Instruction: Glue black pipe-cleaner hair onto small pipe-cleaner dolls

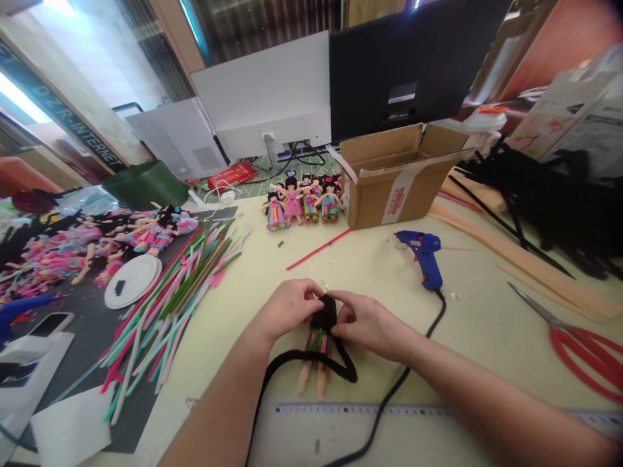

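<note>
A small doll [318,340] with black hair, a green and pink dress and pale legs lies on the pale tabletop, its feet toward me. My left hand [292,308] pinches the left side of its black hair [324,313]. At the right side of the head, my right hand [365,321] has its thumb and fingers closed on the hair. A fuzzy black pipe cleaner [302,355] trails from the head, loops across the doll's body and runs down toward my left forearm. The fingertips partly cover the doll's head.
A blue glue gun [424,253] with a black cord and red-handled scissors [574,344] lie to the right. Finished dolls [304,200] stand by a cardboard box [399,181]. Coloured pipe cleaners [180,292] are heaped at left. A ruler [360,409] lies in front.
</note>
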The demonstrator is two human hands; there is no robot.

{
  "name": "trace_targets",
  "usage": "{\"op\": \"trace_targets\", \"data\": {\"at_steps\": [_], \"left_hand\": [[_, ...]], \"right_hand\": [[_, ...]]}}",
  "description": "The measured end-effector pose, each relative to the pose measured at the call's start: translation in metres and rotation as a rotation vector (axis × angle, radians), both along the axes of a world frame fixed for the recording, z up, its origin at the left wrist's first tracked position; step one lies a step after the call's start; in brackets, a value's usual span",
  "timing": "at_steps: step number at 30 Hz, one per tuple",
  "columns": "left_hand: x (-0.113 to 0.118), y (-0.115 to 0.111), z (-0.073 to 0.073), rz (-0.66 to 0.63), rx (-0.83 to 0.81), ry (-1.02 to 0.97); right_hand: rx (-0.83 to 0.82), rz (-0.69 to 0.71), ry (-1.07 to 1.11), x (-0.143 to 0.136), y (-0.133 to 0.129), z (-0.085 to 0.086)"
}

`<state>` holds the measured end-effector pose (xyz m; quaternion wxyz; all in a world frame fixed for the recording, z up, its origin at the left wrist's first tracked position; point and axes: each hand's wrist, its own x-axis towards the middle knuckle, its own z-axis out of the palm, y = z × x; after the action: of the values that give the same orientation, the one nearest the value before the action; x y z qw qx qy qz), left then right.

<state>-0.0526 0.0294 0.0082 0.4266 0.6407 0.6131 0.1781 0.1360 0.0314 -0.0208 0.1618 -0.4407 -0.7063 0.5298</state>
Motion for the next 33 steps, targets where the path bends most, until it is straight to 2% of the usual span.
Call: {"op": "trace_targets", "data": {"at_steps": [11, 17, 20, 23, 26, 28, 31, 33], "left_hand": [[-0.002, 0.000, -0.001, -0.010, 0.006, -0.023], [-0.013, 0.001, 0.003, -0.014, -0.016, -0.117], [-0.019, 0.003, 0.005, 0.006, 0.036, -0.133], [-0.021, 0.004, 0.009, 0.115, 0.176, -0.140], [-0.020, 0.001, 0.017, 0.284, 0.349, -0.163], [-0.015, -0.004, 0.026, 0.344, 0.395, -0.221], [-0.002, -0.018, 0.041, 0.346, 0.428, -0.313], [0.010, -0.026, 0.048, 0.309, 0.394, -0.352]], "right_hand": [[0.029, -0.012, -0.002, 0.000, 0.000, 0.000], [-0.110, -0.063, 0.037, 0.002, 0.002, 0.002], [-0.170, -0.092, 0.044, 0.006, 0.007, 0.007], [-0.158, -0.126, 0.084, 0.011, 0.013, 0.014], [-0.102, -0.164, 0.170, 0.016, 0.018, 0.021], [-0.066, -0.188, 0.264, 0.020, 0.019, 0.026], [-0.021, -0.221, 0.429, 0.023, 0.020, 0.032], [0.007, -0.224, 0.530, 0.024, 0.018, 0.036]]}}
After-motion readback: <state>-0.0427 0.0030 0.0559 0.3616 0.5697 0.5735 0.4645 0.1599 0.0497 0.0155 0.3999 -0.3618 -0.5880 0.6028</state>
